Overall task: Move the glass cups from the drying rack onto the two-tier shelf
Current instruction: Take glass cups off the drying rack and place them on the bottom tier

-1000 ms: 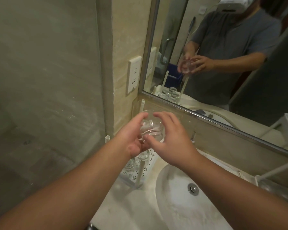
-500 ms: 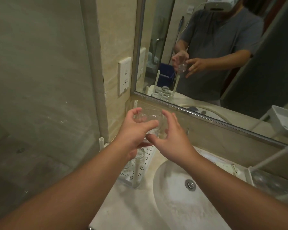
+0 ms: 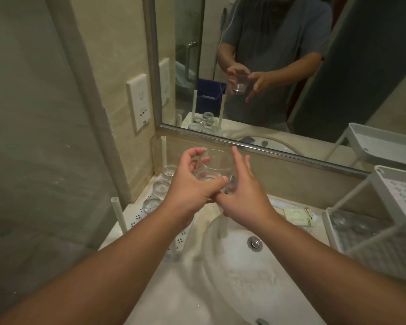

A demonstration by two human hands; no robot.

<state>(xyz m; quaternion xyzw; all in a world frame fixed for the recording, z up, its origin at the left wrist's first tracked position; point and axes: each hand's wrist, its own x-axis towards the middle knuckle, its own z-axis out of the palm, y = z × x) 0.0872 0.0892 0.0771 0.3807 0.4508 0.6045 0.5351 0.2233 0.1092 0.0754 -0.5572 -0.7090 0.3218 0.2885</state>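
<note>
While the cup (image 3: 215,168) is held upright in the air above the gap between rack (image 3: 136,213) and sink (image 3: 220,266), it seems to be mid-handover, since the shelf (image 3: 389,184) stands far to the right. The left hand (image 3: 192,184) curls thumb and fingers around the cup's near and left side, gripping it. The right hand (image 3: 242,193) has its fingers nearly straight, flat against the cup's right side, steadying rather than clasping. Three more cups (image 3: 161,186) sit upside down on the rack's left edge.
</note>
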